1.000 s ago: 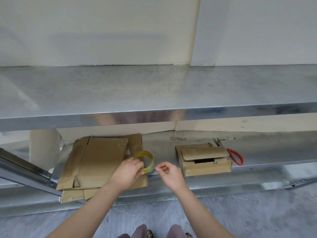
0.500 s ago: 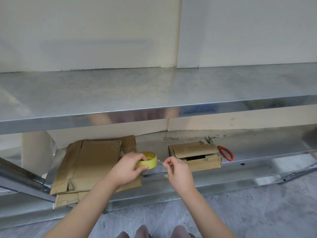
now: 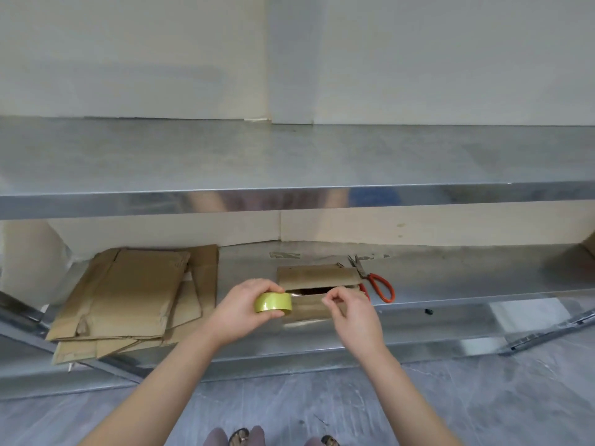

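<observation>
Gripping the roll of tape (image 3: 273, 306), the left hand (image 3: 236, 315) has its fingers curled over the top of the yellow-green roll and its thumb tucked under it, so the roll sits on its side with its outer face turned toward the camera. The right hand (image 3: 355, 318) is just beside it, to the right and at about the same height. Its thumb and forefinger are pinched together and the other fingers are loosely curled. A short, shiny strip of tape (image 3: 301, 295) runs from the top of the roll toward that pinch. Whether the fingertips (image 3: 332, 298) actually have the end of the strip is hard to tell, since the film is nearly clear.

Both hands and the roll hang in the air in front of the lower shelf (image 3: 467, 278), not resting on it. Right behind them on that shelf stands a small cardboard box (image 3: 317, 276) with its flap partly open, partly hidden by the roll and the right hand. Scissors (image 3: 375, 283) with orange handles lie just to the right of the box. A stack of flattened cardboard (image 3: 128, 297) lies on the shelf to the left, well apart from the roll. Above everything runs the steel tabletop (image 3: 289, 156).
</observation>
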Tool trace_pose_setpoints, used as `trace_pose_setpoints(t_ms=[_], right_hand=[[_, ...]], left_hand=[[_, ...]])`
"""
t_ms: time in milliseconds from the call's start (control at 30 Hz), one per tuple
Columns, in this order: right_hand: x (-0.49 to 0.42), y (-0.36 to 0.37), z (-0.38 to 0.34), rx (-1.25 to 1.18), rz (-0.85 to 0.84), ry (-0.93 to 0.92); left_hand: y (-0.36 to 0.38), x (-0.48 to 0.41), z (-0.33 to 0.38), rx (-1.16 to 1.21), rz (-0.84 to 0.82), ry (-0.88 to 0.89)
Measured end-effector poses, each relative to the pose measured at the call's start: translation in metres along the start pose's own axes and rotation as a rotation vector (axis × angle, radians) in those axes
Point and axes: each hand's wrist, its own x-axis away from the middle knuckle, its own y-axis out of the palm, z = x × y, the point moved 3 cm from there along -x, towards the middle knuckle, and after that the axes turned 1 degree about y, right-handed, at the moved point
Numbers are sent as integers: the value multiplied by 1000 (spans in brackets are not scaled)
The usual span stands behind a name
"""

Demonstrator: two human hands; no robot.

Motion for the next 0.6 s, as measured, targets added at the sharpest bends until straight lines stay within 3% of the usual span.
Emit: trace_pose_setpoints(t_ms=[200, 333, 600], right_hand=[[2, -35, 22, -40, -41, -89], [4, -54, 28, -42, -55, -169], [-26, -70, 63, -147, -125, -16]], left_hand=[[24, -11, 28, -24, 159, -94], [28, -8, 34, -201, 160, -172], [14, 3, 37, 288, 132, -262]])
